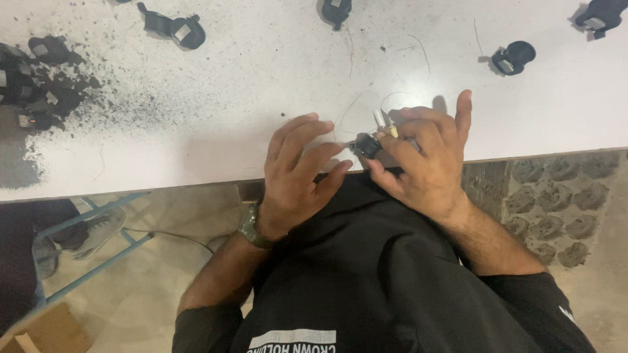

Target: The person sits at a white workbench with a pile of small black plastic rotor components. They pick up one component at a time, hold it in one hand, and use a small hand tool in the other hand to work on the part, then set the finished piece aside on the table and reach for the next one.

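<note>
Head view, looking straight down over a white table (216,131); every place below given relative to the small black part (366,146) pinched at the table's near edge.

Far left of that part: a cluster of black parts (33,78) lying in a spread of dark powder (98,98) on the table top. Up and left of it, near the far edge: one more black piece with a grey tab (175,29). Below and far left, under the table: a blue metal frame (91,255) and a shoe (98,229).

Just left of the part: left hand (297,176), fingers loosely spread and bent, gripping nothing, fingertips close beside the part; contact not clear enough to tell. A dark wristwatch (250,225) on that wrist.

The small black part itself: off the table surface, at the near edge, with two pale metal prongs (383,121) sticking up and away from the body.

Directly right of the part and touching it: right hand (425,160), thumb and bent fingers closed around it, little finger raised.

Above it, at the far edge: another black piece (336,10). Thin stray wires (418,52) on the table up and right. Farther up and right: a round black piece (513,57), then one more at the corner (598,16).

Below the part: a black shirt (379,274).
</note>
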Demonstrator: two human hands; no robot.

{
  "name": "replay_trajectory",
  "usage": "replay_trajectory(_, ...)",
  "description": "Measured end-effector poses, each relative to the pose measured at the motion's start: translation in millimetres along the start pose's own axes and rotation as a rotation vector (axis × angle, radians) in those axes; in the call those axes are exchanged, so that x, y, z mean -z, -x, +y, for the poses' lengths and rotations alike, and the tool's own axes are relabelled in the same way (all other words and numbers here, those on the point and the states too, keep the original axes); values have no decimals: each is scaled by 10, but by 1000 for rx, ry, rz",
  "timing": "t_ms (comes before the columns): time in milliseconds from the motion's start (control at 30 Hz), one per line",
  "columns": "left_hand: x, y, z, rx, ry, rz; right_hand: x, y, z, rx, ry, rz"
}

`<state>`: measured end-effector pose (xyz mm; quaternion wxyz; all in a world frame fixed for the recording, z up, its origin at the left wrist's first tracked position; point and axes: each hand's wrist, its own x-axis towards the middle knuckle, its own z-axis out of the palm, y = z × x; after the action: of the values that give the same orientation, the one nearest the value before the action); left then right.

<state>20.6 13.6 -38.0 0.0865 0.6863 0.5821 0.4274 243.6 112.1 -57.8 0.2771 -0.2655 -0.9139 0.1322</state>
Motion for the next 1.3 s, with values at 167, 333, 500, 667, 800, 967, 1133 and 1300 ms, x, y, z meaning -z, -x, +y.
replay_trajectory(167, -2, -53, 9, 15, -4, -37, 12, -23, -20, -24, -3, -3)
replay_trajectory(333, 10, -159, 0, 101, 66, -98, 19, -21, -9, -22, 3, -5)
replay_trajectory(500, 72, -242, -10, 73, 116, -98, 22, -26, -8, -28, -5, -9)
replay_trajectory(667, 34, -318, 0, 142, 112, -137, 28, -46, -26, -35, 0, -23)
replay_trajectory(800, -28, -366, 30, 96, 149, -163, 42, -40, -31, -48, -10, -28)
replay_trajectory(967, -26, -330, 67, -35, 22, -113, 40, -26, -11, -65, -11, -16)
replay_trajectory(1133, -28, -227, 30, -89, -83, -62, 34, -19, -15, -83, -21, -14)
replay_trajectory(1300, -106, -149, -13, -188, -202, -54, 49, -23, -16, -91, -31, -14)
